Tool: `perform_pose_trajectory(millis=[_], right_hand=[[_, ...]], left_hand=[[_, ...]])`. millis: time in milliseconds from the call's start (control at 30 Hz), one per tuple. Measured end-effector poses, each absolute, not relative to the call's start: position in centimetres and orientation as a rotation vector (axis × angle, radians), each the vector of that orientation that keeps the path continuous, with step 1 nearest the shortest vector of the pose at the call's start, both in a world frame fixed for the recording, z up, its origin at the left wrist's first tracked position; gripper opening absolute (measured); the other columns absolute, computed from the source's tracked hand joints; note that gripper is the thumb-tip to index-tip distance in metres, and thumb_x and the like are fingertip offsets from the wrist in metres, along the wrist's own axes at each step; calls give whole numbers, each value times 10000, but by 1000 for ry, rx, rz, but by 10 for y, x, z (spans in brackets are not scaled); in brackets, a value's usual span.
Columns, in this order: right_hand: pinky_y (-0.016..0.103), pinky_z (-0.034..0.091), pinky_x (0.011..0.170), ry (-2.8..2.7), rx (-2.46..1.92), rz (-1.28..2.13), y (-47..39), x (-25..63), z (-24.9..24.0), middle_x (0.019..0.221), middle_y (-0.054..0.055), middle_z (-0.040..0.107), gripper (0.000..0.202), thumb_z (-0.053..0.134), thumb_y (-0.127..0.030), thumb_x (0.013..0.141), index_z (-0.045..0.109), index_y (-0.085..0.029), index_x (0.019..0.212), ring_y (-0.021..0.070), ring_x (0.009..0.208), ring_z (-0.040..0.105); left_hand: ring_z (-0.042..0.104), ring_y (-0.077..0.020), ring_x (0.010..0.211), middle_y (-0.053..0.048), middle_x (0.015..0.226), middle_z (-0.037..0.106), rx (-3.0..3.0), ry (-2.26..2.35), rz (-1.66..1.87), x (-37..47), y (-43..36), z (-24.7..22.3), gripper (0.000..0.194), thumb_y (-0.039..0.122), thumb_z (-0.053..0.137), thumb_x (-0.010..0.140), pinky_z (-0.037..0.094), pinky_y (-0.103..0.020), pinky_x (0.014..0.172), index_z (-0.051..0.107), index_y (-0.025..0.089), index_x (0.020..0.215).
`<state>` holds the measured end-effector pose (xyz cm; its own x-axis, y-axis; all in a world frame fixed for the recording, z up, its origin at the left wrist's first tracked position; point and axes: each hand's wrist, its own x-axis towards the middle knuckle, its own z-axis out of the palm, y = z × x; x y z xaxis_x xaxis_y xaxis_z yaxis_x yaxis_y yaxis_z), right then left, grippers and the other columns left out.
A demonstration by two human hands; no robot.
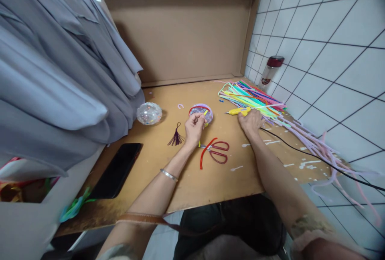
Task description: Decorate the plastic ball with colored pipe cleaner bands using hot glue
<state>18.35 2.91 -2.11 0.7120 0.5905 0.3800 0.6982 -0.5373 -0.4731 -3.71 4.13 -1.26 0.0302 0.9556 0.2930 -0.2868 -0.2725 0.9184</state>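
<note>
My left hand point(194, 128) is closed in a pinch on a short yellow pipe cleaner point(206, 112). It is over a small round bowl-like piece point(209, 109) with a lilac rim and a red strip along it. On the right, my right hand point(252, 120) wraps round the handle of a yellow glue gun point(240, 111), whose nozzle points left. Red-handled scissors point(219, 146) lie just below my left hand, with a red pipe cleaner point(205, 153) across them. A dark tassel point(176, 135) is to the left of that hand.
A clear ball point(149, 113) sits at the left by grey cloth point(60, 59). A black phone point(117, 170) lies front left. Many coloured pipe cleaners point(249, 95) are heaped at right, near a bottle point(270, 73). A black cord point(300, 150) trails right. Cardboard point(180, 35) stands behind.
</note>
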Motion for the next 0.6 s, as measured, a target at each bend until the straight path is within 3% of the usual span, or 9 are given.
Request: perform_pose_trajectory(millis=[300,600], right_hand=[[518,372,963,-1059,-1960,-357,32,178,-20,1107,159,619,263,494,-278,823,592,-166,1040,336,1097,543],[424,433,895,-1161,-1605,-276,34,147,-20,909,67,601,143,478,-171,780,588,-218,859,238,872,562]], left_hand=[[586,-100,608,-14,741,701,1224,768,1527,-38,45,-14,307,453,768,738,479,-220,596,714,173,850],[669,-141,717,-48,853,781,1254,720,1585,-39,45,-13,287,421,826,691,539,-272,693,799,203,874]])
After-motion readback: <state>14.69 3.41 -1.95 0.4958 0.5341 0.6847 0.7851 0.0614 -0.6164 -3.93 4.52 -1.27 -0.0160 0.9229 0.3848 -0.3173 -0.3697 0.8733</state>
